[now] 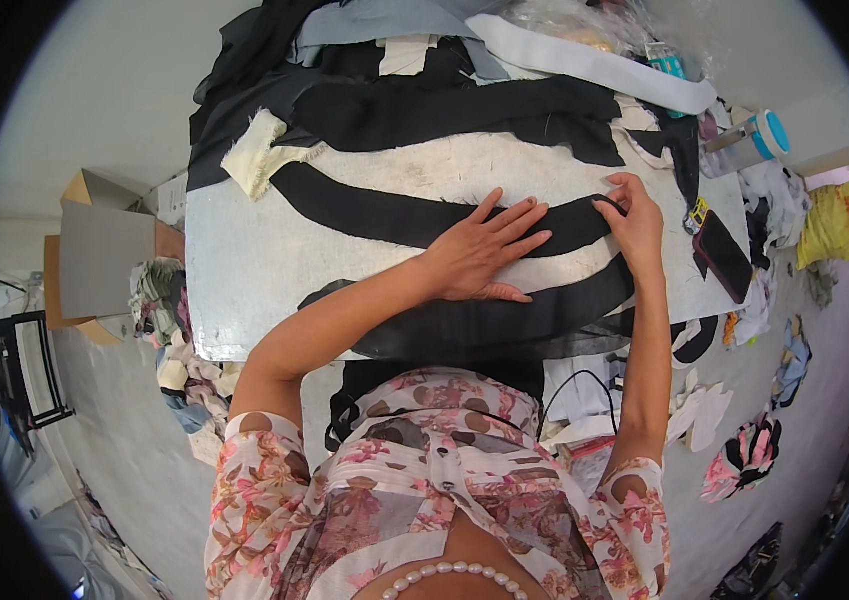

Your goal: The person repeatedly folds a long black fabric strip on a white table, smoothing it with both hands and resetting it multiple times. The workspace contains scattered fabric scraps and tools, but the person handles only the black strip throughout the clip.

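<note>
A long curved strip of black fabric (365,212) lies across the pale tabletop (245,270). My left hand (485,248) rests on it with fingers spread, the thumb reaching past its near edge. At the strip's right end my right hand (635,222) has thumb and forefinger closed on the fabric edge. Nearer to me, another black fabric piece (425,325) curves along the table's front edge, partly under my left forearm. Farther back lies a wide black fabric piece (445,112). A frayed cream scrap (255,158) touches the held strip's left end.
A white curved strip (585,65), clear plastic, and grey and black cloth cover the table's back. On the right are a phone (723,258) and a clear container with a blue lid (745,147). A cardboard box (105,255) stands left; scraps and a yellow bag (843,225) lie around.
</note>
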Demonstrator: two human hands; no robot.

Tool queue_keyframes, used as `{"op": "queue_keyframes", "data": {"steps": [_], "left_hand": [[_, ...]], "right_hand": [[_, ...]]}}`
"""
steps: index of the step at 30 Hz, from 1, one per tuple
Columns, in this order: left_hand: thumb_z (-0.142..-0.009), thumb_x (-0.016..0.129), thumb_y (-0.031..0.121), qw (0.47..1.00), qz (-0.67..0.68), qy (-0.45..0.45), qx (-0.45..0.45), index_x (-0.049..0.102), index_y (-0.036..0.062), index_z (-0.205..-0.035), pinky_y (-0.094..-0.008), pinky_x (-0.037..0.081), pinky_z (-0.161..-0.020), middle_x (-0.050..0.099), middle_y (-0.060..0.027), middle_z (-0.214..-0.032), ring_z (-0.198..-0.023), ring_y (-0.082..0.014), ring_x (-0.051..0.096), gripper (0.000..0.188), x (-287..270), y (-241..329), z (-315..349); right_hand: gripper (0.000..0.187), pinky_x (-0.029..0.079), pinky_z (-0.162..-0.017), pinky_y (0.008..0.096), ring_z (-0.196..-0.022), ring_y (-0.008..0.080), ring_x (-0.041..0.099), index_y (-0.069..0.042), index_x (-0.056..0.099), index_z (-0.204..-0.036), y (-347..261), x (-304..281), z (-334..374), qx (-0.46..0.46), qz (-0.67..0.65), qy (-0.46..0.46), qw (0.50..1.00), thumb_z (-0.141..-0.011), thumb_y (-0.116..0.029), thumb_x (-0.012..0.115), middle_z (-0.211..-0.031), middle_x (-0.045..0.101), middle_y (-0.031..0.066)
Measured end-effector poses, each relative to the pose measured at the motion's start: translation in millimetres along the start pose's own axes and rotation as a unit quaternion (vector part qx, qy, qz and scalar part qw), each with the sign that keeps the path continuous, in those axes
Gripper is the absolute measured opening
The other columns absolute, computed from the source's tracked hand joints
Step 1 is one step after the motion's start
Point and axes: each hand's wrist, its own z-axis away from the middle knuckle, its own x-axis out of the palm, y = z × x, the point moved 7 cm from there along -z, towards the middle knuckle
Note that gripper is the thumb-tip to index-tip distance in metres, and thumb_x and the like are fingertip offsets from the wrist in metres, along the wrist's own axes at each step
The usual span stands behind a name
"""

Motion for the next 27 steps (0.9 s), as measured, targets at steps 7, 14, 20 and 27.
{"op": "queue_keyframes", "data": {"steps": [7, 14, 20, 27], "left_hand": [[-0.090, 0.037, 0.073, 1.000, 0.001, 0.000, -0.005, 0.037, 0.0063, -0.150, -0.0540, 0.011, -0.120, 0.024, -0.0183, -0.159, -0.150, -0.0308, 0.019, 0.090, 0, 1, 1], [-0.091, 0.042, 0.069, 0.999, -0.007, 0.040, -0.010, 0.041, 0.0051, -0.146, -0.0566, 0.014, -0.118, 0.030, -0.0201, -0.156, -0.148, -0.0314, 0.024, 0.085, -3, 9, -11], [-0.097, 0.053, 0.047, 0.967, 0.198, 0.119, -0.109, 0.045, 0.0075, -0.144, -0.0582, 0.012, -0.118, 0.037, -0.0201, -0.153, -0.148, -0.0322, 0.025, 0.062, -19, -15, -20], [-0.095, 0.060, 0.013, 0.849, 0.231, 0.321, -0.349, 0.065, 0.0053, -0.124, -0.0348, 0.039, -0.107, 0.063, -0.0125, -0.131, -0.134, -0.0247, 0.050, 0.030, -102, -62, 157]], "right_hand": [[0.018, 0.046, -0.059, 0.0259, -0.063, 0.0108, 0.058, -0.002, 0.065, -0.098, -13, -11, 6, 0.034, -0.128, 0.043, 0.990, -0.088, -0.017, 0.070, -0.079, 0.066, 0.0034], [0.023, 0.041, -0.050, 0.0219, -0.054, 0.0061, 0.052, -0.002, 0.067, -0.096, 26, 3, -18, 0.076, -0.261, -0.040, 0.962, -0.097, -0.024, 0.060, -0.076, 0.067, 0.0028], [0.008, 0.039, -0.059, 0.0181, -0.067, 0.0029, 0.053, -0.003, 0.068, -0.094, -45, -22, 25, 0.041, -0.235, -0.010, 0.971, -0.092, -0.011, 0.067, -0.077, 0.063, -0.0019], [0.010, 0.045, -0.058, 0.0281, -0.068, 0.0173, 0.060, -0.004, 0.066, -0.086, -182, 48, 94, -0.172, -0.161, -0.206, 0.950, -0.080, -0.007, 0.074, -0.079, 0.062, 0.0053]]}}
